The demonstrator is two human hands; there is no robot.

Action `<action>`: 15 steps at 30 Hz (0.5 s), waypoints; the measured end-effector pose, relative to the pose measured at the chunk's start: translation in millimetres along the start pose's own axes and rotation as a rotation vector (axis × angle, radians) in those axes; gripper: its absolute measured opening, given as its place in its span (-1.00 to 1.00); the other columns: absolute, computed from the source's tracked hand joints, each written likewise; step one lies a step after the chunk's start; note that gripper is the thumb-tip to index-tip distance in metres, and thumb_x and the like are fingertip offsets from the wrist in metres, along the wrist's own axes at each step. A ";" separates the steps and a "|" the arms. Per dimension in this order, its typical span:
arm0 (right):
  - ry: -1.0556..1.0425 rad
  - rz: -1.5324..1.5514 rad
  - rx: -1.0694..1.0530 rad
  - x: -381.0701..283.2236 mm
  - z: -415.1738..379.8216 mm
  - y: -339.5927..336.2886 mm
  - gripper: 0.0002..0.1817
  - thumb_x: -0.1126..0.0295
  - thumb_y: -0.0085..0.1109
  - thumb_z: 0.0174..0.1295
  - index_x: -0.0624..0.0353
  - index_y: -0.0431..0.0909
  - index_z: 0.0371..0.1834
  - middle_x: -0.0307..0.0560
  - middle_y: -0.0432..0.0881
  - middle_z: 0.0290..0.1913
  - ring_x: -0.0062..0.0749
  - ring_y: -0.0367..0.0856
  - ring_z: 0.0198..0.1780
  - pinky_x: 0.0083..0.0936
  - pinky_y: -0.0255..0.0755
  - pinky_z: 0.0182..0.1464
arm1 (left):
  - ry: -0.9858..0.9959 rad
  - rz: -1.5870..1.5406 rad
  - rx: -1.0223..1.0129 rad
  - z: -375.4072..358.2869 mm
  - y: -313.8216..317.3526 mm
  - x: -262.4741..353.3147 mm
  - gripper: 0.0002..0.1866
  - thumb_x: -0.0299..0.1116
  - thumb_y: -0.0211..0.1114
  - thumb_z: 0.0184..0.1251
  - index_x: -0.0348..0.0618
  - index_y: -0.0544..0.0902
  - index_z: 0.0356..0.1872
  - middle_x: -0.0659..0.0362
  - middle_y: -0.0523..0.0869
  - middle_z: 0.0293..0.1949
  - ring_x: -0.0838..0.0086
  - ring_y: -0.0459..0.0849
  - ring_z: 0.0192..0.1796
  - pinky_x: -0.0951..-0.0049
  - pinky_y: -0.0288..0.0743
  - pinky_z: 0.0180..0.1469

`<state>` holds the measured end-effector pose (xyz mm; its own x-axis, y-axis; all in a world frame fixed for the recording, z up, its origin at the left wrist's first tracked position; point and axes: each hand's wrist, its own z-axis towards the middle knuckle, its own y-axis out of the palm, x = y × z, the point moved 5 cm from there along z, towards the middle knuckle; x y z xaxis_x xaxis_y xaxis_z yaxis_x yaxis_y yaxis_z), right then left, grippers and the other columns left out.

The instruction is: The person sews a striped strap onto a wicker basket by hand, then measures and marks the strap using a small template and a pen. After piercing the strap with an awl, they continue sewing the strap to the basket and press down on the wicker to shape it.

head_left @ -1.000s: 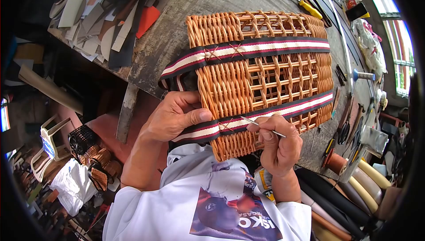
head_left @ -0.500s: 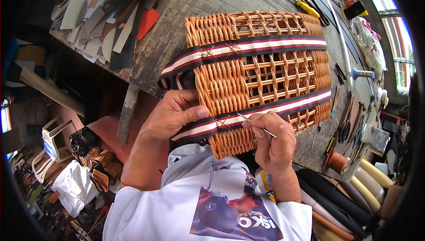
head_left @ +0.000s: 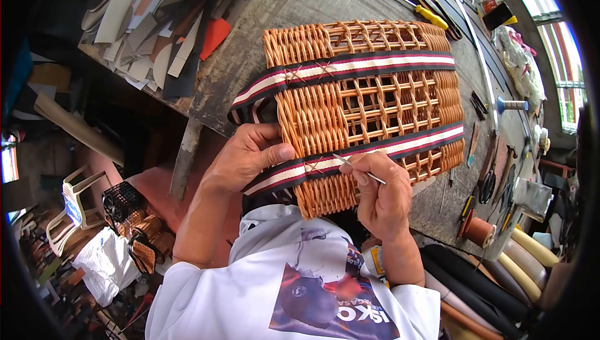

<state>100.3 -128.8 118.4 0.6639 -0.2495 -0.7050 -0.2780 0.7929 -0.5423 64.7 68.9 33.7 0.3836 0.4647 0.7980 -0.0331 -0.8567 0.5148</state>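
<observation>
Your left hand [head_left: 250, 157] pinches the wicker basket [head_left: 312, 118] edge, 8 o'clock; your right hand [head_left: 382, 193], 6 o'clock, grips a pointed metal rod [head_left: 341, 159] at the striped strap [head_left: 431, 140].

The basket [head_left: 325, 118] is honey-brown, ribbed at its ends and latticed between. Across it, the straps [head_left: 375, 64] are striped black, maroon and cream, marked with brown crosses [head_left: 323, 68]. Under the basket, the desk [head_left: 247, 43] is mottled grey; right of the basket, a large spool [head_left: 481, 234] is rust-brown.

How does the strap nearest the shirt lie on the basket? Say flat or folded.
Flat: the strap shows its striped face along the basket, either side of the right hand.
</observation>
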 end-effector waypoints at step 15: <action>-0.013 -0.004 -0.014 1.9 -2.6 -0.2 -0.64 0.72 0.16 0.12 0.27 0.43 0.01 -0.03 0.66 -0.30 -0.13 0.64 -0.39 -0.33 0.48 -0.36 | 0.016 0.010 0.008 0.4 1.5 0.4 -0.58 -0.28 0.42 0.34 -0.35 0.67 0.11 0.14 0.77 0.00 0.57 0.69 0.00 0.51 0.57 0.12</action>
<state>99.8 -130.8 115.9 0.6738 -0.2457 -0.6969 -0.2850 0.7837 -0.5519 65.2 67.8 34.6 0.3683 0.4599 0.8080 -0.0291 -0.8629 0.5045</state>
